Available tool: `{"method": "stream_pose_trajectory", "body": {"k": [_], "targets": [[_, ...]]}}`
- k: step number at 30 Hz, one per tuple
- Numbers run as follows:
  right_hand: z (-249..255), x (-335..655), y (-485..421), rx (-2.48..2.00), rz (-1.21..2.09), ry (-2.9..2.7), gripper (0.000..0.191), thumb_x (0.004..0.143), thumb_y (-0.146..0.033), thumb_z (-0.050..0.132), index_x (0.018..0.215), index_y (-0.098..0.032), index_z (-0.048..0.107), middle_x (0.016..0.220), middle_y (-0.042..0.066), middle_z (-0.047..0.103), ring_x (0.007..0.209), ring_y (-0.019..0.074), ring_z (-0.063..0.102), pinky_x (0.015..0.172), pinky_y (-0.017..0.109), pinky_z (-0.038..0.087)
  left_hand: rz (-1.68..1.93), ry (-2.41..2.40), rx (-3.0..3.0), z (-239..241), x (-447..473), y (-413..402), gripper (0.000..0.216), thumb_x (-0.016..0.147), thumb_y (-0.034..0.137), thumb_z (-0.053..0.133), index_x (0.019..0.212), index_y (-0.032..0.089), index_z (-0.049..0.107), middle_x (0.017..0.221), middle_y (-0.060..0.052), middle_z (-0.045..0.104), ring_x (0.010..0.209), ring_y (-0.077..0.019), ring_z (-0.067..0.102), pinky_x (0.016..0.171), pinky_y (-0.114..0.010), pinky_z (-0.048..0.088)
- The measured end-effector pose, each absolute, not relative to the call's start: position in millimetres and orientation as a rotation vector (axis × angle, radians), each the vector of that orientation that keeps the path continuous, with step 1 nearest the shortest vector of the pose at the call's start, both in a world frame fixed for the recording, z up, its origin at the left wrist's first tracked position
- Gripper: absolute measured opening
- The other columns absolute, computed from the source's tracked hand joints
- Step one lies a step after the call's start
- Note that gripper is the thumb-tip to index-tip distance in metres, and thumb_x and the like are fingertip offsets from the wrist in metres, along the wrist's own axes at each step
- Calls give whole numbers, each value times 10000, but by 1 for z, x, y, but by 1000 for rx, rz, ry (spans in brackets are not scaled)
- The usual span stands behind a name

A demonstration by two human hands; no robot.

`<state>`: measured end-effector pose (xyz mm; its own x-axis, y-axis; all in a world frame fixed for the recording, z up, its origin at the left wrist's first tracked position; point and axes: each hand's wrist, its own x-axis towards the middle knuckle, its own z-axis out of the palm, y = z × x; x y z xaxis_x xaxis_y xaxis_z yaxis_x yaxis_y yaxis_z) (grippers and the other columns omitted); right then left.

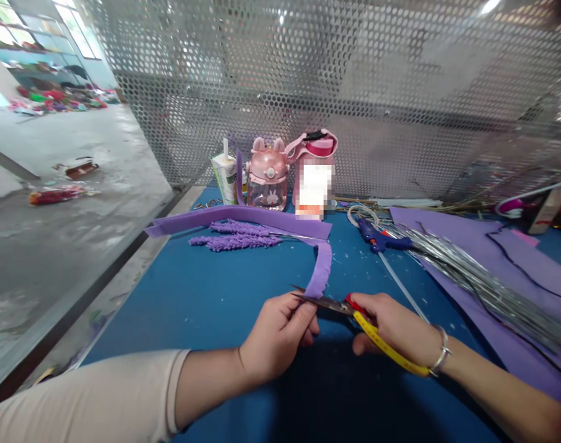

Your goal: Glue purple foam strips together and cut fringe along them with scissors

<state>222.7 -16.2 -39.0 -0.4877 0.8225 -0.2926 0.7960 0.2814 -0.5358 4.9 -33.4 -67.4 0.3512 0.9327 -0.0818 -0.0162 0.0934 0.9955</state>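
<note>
My left hand (280,332) pinches the near end of a purple strip (321,267) between thumb and fingers, low over the blue table. In my right hand (393,326) is a pair of scissors (329,303) with red on the handle and a yellow band trailing back to the wrist. The scissor blades lie across the strip, just beyond my left fingertips. Further back, the strip bends toward a long flat purple strip (262,216). Purple lavender-like sprigs (236,242) lie in front of that long strip.
At the back stand a drink carton (224,178), a pink-lidded cup (268,175) and a pink bottle (303,163), before a perforated metal panel (243,67). To the right are a blue glue gun (377,237), silvery wires (474,277) and purple sheets (451,231).
</note>
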Motion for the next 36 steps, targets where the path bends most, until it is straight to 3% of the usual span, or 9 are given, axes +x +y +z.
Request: {"method": "stream_pose_trajectory", "body": {"k": [7,14,24,28,32,36], "targets": [[-39,217,-21,-1602,854,-2527,246,831,-380,485,681,-208,394,568,-53,436,501,100,320,473,229,249,892,963,1243,-67,7,-34,345,880,358,441,658,122,560,514,16,511,457,-65,478,469,-170,376],[-47,220,-21,-1609,776,-2546,138,794,-202,455,670,-216,396,567,-33,485,505,114,365,486,234,251,893,955,1258,-68,6,-35,349,882,366,442,674,118,572,538,6,530,477,-69,494,486,-176,389],[-44,221,-22,-1647,746,-2565,163,806,-217,448,655,-214,388,563,-28,471,511,119,362,482,237,241,850,968,1254,-65,4,-35,349,877,379,453,681,117,575,557,2,546,499,-72,508,508,-181,418],[-41,222,-22,-1651,760,-2541,228,820,-348,489,668,-213,385,572,-31,474,504,113,366,473,235,232,843,969,1227,-66,5,-35,324,871,384,464,716,118,567,580,3,553,501,-72,506,500,-184,422],[-34,228,-22,-1674,726,-2530,498,608,-639,643,736,-223,400,602,-44,457,509,116,361,458,230,219,892,951,1167,-66,5,-35,281,879,386,451,820,129,550,639,8,555,502,-67,495,482,-185,415],[-31,230,-23,-1637,743,-2552,547,564,-672,652,767,-228,405,616,-46,447,520,120,368,460,227,218,933,941,1144,-64,5,-34,293,889,385,432,758,136,513,652,7,541,509,-63,484,480,-185,414]]}}
